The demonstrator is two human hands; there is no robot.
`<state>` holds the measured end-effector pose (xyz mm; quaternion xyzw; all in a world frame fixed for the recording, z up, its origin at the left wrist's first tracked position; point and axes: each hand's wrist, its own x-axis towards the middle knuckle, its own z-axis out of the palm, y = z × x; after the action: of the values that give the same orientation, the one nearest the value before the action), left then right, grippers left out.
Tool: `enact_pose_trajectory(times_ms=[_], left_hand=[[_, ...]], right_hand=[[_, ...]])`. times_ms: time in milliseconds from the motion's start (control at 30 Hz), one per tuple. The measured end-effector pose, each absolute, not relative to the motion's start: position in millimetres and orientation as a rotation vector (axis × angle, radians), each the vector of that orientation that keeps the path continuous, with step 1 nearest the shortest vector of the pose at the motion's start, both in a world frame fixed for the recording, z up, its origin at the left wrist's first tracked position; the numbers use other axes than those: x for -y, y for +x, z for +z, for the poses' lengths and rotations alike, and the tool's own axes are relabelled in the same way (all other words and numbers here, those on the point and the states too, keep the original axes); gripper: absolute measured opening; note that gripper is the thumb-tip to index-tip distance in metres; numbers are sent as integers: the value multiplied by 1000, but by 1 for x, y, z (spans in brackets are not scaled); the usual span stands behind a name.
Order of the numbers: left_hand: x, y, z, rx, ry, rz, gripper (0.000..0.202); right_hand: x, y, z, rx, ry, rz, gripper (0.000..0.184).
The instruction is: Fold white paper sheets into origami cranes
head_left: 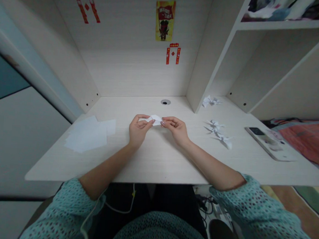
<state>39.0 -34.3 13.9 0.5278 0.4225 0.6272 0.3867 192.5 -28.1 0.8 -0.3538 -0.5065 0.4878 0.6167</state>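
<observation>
A small folded piece of white paper (pixel 155 120) is held just above the pale wooden desk (pixel 157 159), near its middle. My left hand (pixel 138 129) pinches its left end with thumb and fingers closed. My right hand (pixel 176 128) pinches its right end the same way. Both forearms rest on the desk, sleeves in teal knit.
A loose stack of white paper sheets (pixel 87 134) lies at the left. Several folded paper cranes (pixel 218 133) sit to the right, another crane (pixel 209 101) by the shelf divider. A phone (pixel 268 142) lies at far right. A cable hole (pixel 165 102) is at the back.
</observation>
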Motion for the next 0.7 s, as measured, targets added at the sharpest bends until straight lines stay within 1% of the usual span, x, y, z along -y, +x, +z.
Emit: enact_pose_trajectory(times_ms=[267,533,700], left_hand=[[30,39,11,-1008,1280,1562,41],[36,41,8,-999,1368,1563,39],[39,42,7,-1010,1430,1568,36]], right_hand=[[26,194,-1,1207,-818,1116,36],[32,186,-3,1168,-833,1226,48],[29,181,-11,1079,-844,1244,42]])
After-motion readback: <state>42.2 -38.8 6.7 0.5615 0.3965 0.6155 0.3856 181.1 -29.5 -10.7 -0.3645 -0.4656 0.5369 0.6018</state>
